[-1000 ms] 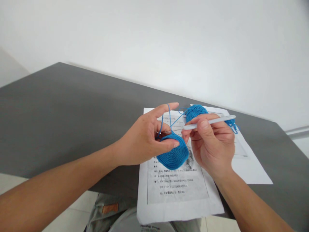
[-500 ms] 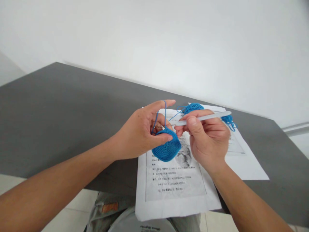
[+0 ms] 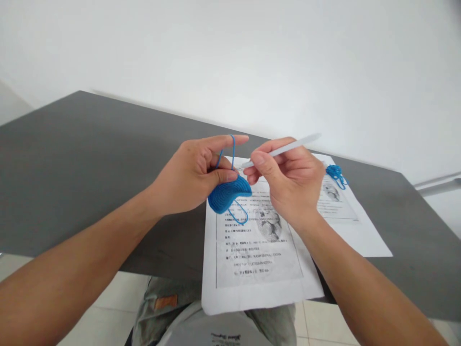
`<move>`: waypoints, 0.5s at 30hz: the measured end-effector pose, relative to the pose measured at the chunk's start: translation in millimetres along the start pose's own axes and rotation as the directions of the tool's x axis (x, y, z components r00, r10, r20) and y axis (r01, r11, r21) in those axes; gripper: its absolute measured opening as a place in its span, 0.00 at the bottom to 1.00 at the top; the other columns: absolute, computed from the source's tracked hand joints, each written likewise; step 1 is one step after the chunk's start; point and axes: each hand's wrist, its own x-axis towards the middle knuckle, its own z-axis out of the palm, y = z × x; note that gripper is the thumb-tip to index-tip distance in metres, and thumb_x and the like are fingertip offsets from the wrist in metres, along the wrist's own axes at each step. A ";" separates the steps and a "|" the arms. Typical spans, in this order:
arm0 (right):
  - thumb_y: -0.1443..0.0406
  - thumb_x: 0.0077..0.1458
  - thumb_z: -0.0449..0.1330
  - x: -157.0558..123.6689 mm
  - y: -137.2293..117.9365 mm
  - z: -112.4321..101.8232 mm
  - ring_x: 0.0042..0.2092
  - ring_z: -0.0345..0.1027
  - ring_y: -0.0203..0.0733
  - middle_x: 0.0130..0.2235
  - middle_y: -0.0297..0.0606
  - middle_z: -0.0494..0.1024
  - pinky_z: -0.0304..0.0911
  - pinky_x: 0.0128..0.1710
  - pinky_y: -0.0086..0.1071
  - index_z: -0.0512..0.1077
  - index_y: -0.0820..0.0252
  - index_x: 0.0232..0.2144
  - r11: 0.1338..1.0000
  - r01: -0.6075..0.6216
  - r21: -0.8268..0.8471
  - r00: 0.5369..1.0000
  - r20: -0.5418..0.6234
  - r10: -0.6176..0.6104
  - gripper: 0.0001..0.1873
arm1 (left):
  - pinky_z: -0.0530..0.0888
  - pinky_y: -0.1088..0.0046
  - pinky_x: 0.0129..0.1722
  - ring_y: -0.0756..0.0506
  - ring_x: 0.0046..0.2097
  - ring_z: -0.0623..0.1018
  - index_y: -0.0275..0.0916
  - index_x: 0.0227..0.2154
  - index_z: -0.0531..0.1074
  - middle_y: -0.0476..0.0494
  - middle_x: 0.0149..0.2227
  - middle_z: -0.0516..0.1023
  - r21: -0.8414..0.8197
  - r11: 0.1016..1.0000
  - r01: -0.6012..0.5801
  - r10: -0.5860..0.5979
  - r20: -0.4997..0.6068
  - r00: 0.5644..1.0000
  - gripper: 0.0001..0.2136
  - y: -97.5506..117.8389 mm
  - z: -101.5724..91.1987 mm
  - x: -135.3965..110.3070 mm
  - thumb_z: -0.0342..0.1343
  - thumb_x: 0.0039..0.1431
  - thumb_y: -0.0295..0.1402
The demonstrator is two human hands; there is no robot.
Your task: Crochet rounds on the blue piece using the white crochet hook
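Between the thumb and fingers of my left hand is pinched a round blue crochet piece, its right side curled over. Blue yarn loops over my outstretched left index finger, and a loose strand dangles below the piece. My right hand grips a crochet hook with a pale grey handle like a pen. The hook's metal tip meets the upper edge of the piece by my left thumb; the exact stitch is too small to make out.
Under my hands lies a printed sheet, overhanging the front edge of the dark grey table. A second sheet is to its right, with a bundle of blue yarn on it. Behind the table rises a white wall.
Both hands have shifted up and left. The crochet piece has gone from nearly flat to curled, and the hook slants more steeply. My right hand now covers part of the yarn.
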 end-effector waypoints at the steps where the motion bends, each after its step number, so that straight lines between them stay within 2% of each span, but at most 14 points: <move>1: 0.53 0.57 0.75 2.7 0.1 -0.1 0.25 0.76 0.34 0.26 0.26 0.81 0.75 0.26 0.29 0.76 0.53 0.35 1.000 -0.015 0.017 0.999 0.036 0.014 0.15 | 0.70 0.76 0.23 0.48 0.26 0.79 0.33 0.65 0.75 0.49 0.25 0.82 -0.013 1.000 -0.008 0.008 -0.042 0.999 0.33 0.5 -2.5 1.0 0.67 0.53 0.23; 3: 0.49 0.53 0.76 7.3 2.4 -3.8 0.29 0.78 0.36 0.30 0.27 0.83 0.78 0.29 0.31 0.75 0.52 0.42 0.998 -0.046 0.044 0.992 0.116 0.041 0.22 | 0.67 0.77 0.21 0.51 0.23 0.76 0.33 0.67 0.73 0.51 0.23 0.81 -0.027 0.999 -0.046 0.042 -0.150 0.988 0.36 0.9 -7.0 3.2 0.68 0.51 0.20; 5: 0.48 0.54 0.76 10.3 8.6 -10.5 0.35 0.80 0.39 0.35 0.30 0.84 0.79 0.32 0.33 0.72 0.50 0.49 0.998 -0.066 0.024 0.984 0.169 0.061 0.27 | 0.66 0.78 0.20 0.52 0.22 0.73 0.34 0.67 0.73 0.53 0.22 0.80 -0.042 0.995 -0.089 0.076 -0.257 0.963 0.38 0.5 -10.3 5.7 0.68 0.51 0.19; 7: 0.53 0.62 0.70 11.2 18.9 -16.3 0.36 0.78 0.39 0.37 0.32 0.82 0.77 0.31 0.33 0.73 0.52 0.48 0.993 -0.058 -0.099 0.983 0.171 0.074 0.18 | 0.68 0.78 0.21 0.52 0.22 0.74 0.34 0.68 0.72 0.53 0.23 0.81 -0.066 0.990 -0.123 0.094 -0.338 0.936 0.38 -0.8 -12.1 8.0 0.67 0.51 0.18; 8: 0.57 0.65 0.66 10.9 25.0 -17.6 0.32 0.75 0.38 0.35 0.33 0.81 0.74 0.29 0.33 0.75 0.55 0.42 0.974 -0.032 -0.225 0.979 0.191 0.076 0.09 | 0.68 0.78 0.21 0.52 0.23 0.74 0.33 0.68 0.71 0.53 0.24 0.81 -0.079 0.987 -0.144 0.105 -0.368 0.924 0.38 -1.6 -12.2 8.8 0.67 0.52 0.18; 10: 0.64 0.68 0.61 8.6 37.2 -15.7 0.33 0.73 0.38 0.36 0.36 0.81 0.71 0.35 0.35 0.76 0.57 0.35 0.850 0.111 -0.515 0.931 0.354 0.093 0.07 | 0.69 0.78 0.21 0.52 0.23 0.75 0.32 0.68 0.70 0.54 0.24 0.81 -0.093 0.978 -0.186 0.136 -0.391 0.910 0.39 -3.1 -10.5 8.9 0.68 0.51 0.18; 12: 0.67 0.65 0.64 5.4 47.6 -9.1 0.38 0.74 0.42 0.36 0.38 0.81 0.70 0.43 0.38 0.77 0.58 0.34 0.808 0.182 -0.561 0.885 0.451 0.115 0.05 | 0.71 0.78 0.22 0.51 0.25 0.77 0.32 0.69 0.69 0.53 0.25 0.82 -0.098 0.977 -0.191 0.142 -0.371 0.917 0.39 -4.2 -6.1 6.5 0.69 0.52 0.20; 15: 0.69 0.64 0.62 1.2 57.0 1.5 0.43 0.74 0.47 0.42 0.43 0.82 0.69 0.45 0.40 0.78 0.58 0.38 0.772 0.241 -0.588 0.839 0.526 0.138 0.04 | 0.74 0.77 0.24 0.49 0.27 0.79 0.35 0.68 0.71 0.52 0.26 0.83 -0.094 0.973 -0.213 0.167 -0.353 0.921 0.40 -5.3 4.0 -0.8 0.72 0.50 0.23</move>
